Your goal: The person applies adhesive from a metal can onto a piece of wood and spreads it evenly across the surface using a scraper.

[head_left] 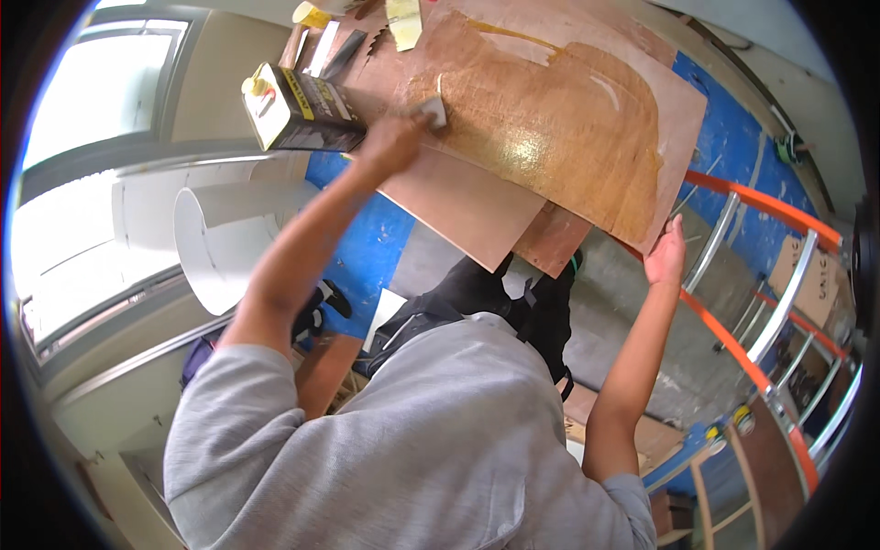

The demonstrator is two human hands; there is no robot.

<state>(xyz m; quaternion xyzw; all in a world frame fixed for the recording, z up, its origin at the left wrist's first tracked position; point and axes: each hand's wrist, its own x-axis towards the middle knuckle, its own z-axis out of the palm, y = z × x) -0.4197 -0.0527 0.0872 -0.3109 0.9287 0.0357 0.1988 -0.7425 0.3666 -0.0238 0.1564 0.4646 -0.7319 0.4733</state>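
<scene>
My left hand (392,145) is closed around a small pale spreader (433,112), its blade against a thin wooden sheet (683,110). A glossy amber coat of what looks like glue (541,119) covers much of this sheet, with a thicker ridge along the far side. My right hand (666,252) grips the sheet's near right corner, and its fingertips show beside the edge. Just left of my left hand stands a rectangular metal tin (316,110), dark and yellow with a yellow cap. Other thin boards (467,202) jut out beneath the coated sheet toward me.
An orange-railed ladder (720,330) lies to the right. Blue floor covering (367,247) and grey floor show below the boards. At the left, a curled white sheet (215,243) stands near the windows. A saw blade (374,44) and a yellow roll (312,15) lie at the far left.
</scene>
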